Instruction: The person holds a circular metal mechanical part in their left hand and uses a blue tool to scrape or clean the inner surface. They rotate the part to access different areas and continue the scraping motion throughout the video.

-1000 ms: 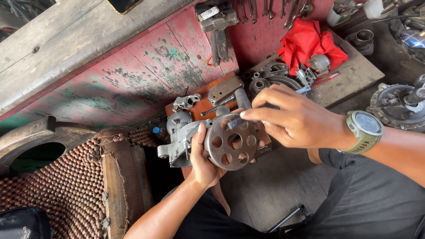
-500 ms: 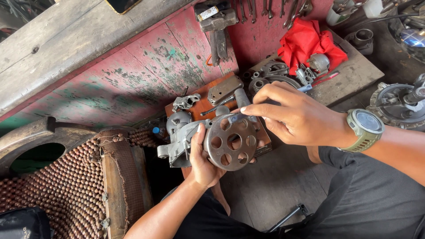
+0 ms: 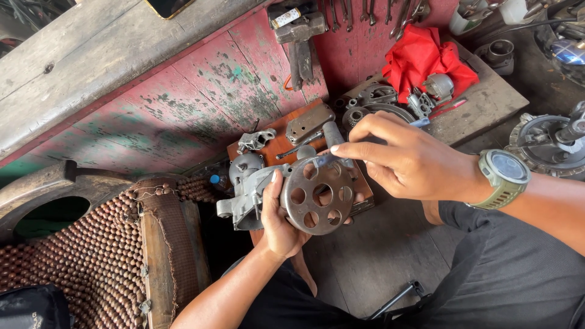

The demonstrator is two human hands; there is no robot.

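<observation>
My left hand (image 3: 277,220) grips a grey metal mechanical assembly (image 3: 247,189) from below, thumb up against it. On its front sits a round rusty disc with several holes (image 3: 319,195). My right hand (image 3: 405,159), with a green watch on the wrist, reaches over the disc's upper edge; its index finger and thumb pinch at a small metal part on the rim. What the fingertips hold is too small to tell.
An orange board (image 3: 280,143) under the assembly carries small metal parts. A red cloth (image 3: 423,58) and gear parts lie on a wooden block at the upper right. A hammer (image 3: 300,36) and wrenches hang on the red wall. A beaded seat cover (image 3: 79,256) lies at left.
My right hand's fingers have shifted slightly along the disc's upper rim. The left hand and the assembly stay in the same place.
</observation>
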